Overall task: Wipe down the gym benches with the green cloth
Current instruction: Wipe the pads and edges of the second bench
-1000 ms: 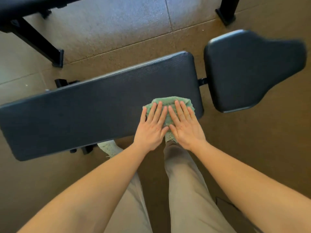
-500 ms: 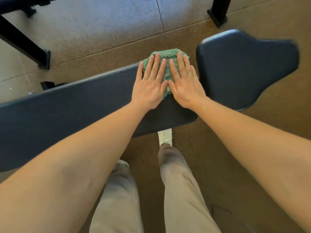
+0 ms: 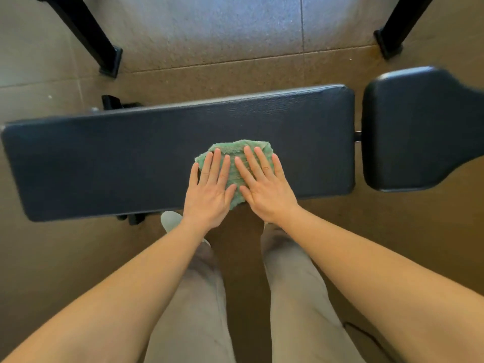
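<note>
Back come both hands, and the green cloth [image 3: 235,149] comes with them: half a second ago it was out at the far edge of the long bench pad [image 3: 104,158], arms at full stretch, and now it sits on the near half of that pad, right of the middle. Left hand [image 3: 208,191] lies flat on the cloth's left side, fingers straight and a little fanned, little finger at the very edge of the fabric. Right hand [image 3: 265,191] lies flat on the right side, fingers likewise straight and spread. Nothing pinched, nothing curled: two open palms pressing the cloth down side by side, thumbs almost meeting over it. The cloth is bunched, its fuzzy far edge showing beyond the fingertips, its near corner reaching the pad's near edge between the two wrists. Just to the right, across a narrow gap, sits the seat pad [image 3: 419,127], black like the long one. Beyond the pads a black frame leg [image 3: 91,38] stands far left and a second leg [image 3: 398,24] far right, both on the tiled floor [image 3: 209,35]. Down below, beige trousers [image 3: 199,310], and a pale shoe [image 3: 170,220] poking out by the long pad's near edge
</note>
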